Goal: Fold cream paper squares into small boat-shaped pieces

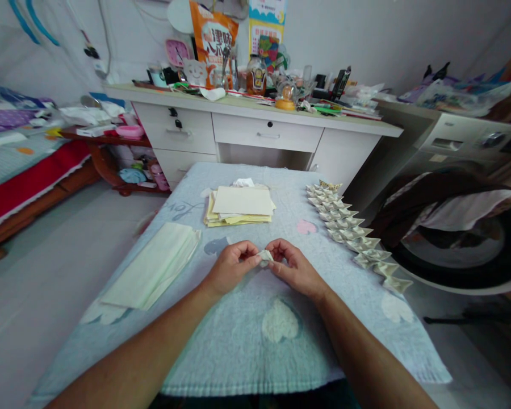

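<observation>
Between my two hands, above the middle of the cloth-covered table point(255, 318), is a small folded piece of pale paper point(265, 258). My left hand point(234, 266) pinches its left side between thumb and fingers. On the other side my right hand point(296, 267) grips it the same way. Fingertips hide parts of the folds. Beyond my hands lies a stack of cream and yellow paper sheets point(242, 201). A pile of long pale green-white paper point(153, 264) rests to the left. Along the right edge stand several folded paper pieces with pointed ends point(349, 233), set in rows.
A crumpled white tissue point(243, 182) sits behind the stack. Past the table is a white desk point(268, 133) crowded with jars, a pink clock point(177, 52) and an orange bag point(213, 45). At right, a washing machine point(460, 136) has its round door open. A bed point(34, 165) is at left.
</observation>
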Tool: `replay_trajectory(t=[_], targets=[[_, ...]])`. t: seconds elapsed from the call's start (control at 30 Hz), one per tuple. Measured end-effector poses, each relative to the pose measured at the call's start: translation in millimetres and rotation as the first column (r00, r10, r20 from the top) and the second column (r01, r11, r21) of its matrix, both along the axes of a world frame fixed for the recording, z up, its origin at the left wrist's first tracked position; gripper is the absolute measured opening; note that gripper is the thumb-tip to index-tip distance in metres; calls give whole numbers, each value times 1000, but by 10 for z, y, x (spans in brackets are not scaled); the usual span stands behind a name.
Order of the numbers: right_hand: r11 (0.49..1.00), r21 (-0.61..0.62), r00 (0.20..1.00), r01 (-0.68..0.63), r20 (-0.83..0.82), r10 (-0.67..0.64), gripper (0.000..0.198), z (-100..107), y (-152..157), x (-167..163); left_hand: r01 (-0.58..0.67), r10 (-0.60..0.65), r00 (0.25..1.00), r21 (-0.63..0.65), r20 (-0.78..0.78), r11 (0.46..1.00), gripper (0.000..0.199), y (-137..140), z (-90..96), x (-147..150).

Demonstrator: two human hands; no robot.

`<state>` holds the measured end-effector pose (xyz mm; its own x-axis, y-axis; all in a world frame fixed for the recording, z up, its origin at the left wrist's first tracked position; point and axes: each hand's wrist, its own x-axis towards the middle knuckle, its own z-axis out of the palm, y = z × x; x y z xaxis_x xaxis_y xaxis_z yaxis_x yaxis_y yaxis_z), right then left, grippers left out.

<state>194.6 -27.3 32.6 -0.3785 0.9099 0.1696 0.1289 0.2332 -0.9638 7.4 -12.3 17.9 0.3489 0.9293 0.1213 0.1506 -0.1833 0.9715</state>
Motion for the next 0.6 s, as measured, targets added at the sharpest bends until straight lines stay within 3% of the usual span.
replay_trajectory(t=[0.13,0.27,0.6], targets=[[999,17,992,36,123,-37,31,-29,-2,-8,-9,13,997,-48,81,999,21,17,-35,-9],[997,47,989,57,135,-63,31,-49,-6,-28,14,-8,995,-61,101,998,23,6,-23,5],[982,186,973,7,226,-50,28,-53,11,29,61,-59,995,20,-85,998,19,-25,92,6]])
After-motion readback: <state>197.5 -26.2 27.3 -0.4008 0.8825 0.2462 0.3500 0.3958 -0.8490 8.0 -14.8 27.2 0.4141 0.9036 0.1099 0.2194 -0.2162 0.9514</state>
